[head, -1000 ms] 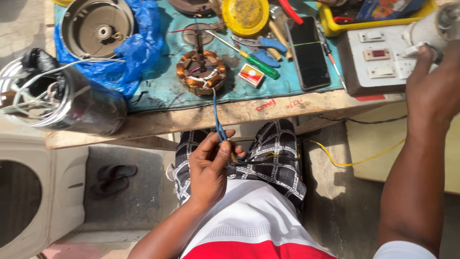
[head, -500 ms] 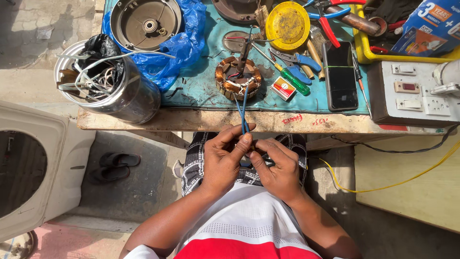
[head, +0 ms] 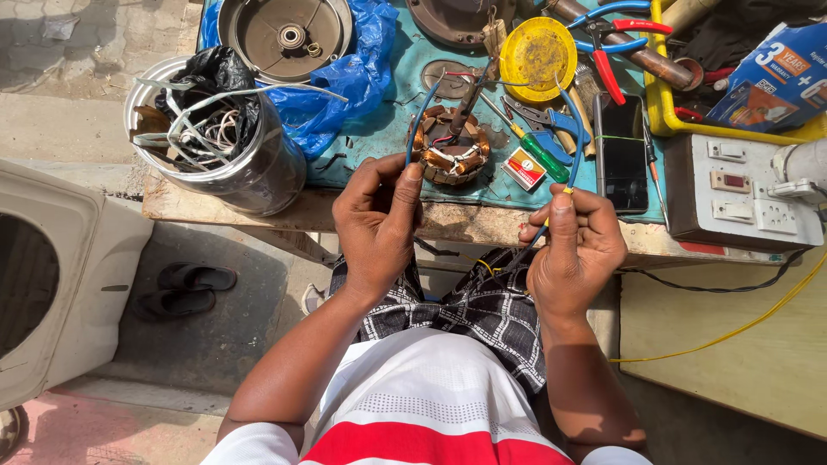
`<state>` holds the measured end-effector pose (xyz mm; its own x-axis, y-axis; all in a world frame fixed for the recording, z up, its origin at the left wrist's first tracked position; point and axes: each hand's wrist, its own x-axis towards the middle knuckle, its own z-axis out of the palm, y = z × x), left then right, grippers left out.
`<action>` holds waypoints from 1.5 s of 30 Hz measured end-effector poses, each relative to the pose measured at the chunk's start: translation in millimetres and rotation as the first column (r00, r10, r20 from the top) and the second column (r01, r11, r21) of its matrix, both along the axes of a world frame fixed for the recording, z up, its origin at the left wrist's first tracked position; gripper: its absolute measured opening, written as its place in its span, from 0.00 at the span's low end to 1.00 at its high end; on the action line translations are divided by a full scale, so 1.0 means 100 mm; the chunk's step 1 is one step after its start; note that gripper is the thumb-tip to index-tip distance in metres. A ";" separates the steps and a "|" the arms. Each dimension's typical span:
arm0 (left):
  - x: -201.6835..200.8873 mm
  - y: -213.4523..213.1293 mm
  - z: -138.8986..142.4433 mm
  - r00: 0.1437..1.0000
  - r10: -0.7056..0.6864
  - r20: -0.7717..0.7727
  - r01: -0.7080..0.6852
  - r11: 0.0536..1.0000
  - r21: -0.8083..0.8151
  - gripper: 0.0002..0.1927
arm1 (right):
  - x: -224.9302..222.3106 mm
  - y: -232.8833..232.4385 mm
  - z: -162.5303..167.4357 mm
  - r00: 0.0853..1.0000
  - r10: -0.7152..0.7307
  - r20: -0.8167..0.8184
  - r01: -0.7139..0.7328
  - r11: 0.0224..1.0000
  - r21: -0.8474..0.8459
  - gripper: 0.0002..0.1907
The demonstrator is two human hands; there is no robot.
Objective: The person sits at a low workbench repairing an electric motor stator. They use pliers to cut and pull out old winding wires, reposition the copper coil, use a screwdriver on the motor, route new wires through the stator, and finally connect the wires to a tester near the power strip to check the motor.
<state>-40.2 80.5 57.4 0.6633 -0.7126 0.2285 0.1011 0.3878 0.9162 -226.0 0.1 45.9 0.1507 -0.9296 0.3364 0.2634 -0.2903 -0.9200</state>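
Pinching a blue wire (head: 413, 129), the left hand (head: 377, 226) had its thumb and fingers pressed together on it. The right hand (head: 575, 251) was closed on a second blue wire (head: 575, 129) in the same way, with the thumb on top. Both wires ran up from the hands toward twelve o'clock and bent in to the coil (head: 450, 151), a round ring wound with copper. The coil sat on the table (head: 284, 211), up from the gap between the two hands, at about one o'clock from the left hand and eleven o'clock from the right. The left hand was nearer to it. A green screwdriver (head: 541, 155) lay at three o'clock from the coil, with a phone (head: 622, 155) just beyond. A can (head: 215, 138) of scrap wire stood at nine o'clock.
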 end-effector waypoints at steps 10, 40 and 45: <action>-0.01 -0.05 0.02 0.991 0.060 0.117 -0.062 0.998 0.010 0.08 | 0.05 -0.03 -0.05 0.997 -0.029 -0.072 0.029 1.000 -0.007 0.08; 0.07 -0.10 -0.12 0.993 0.074 0.096 -0.074 0.997 0.000 0.09 | 0.10 -0.10 -0.15 0.996 -0.042 -0.073 0.044 0.999 0.029 0.08; 0.09 -0.10 -0.13 0.993 0.074 0.091 -0.075 0.997 0.009 0.09 | 0.10 -0.10 -0.14 0.997 -0.041 -0.070 0.043 0.999 0.024 0.08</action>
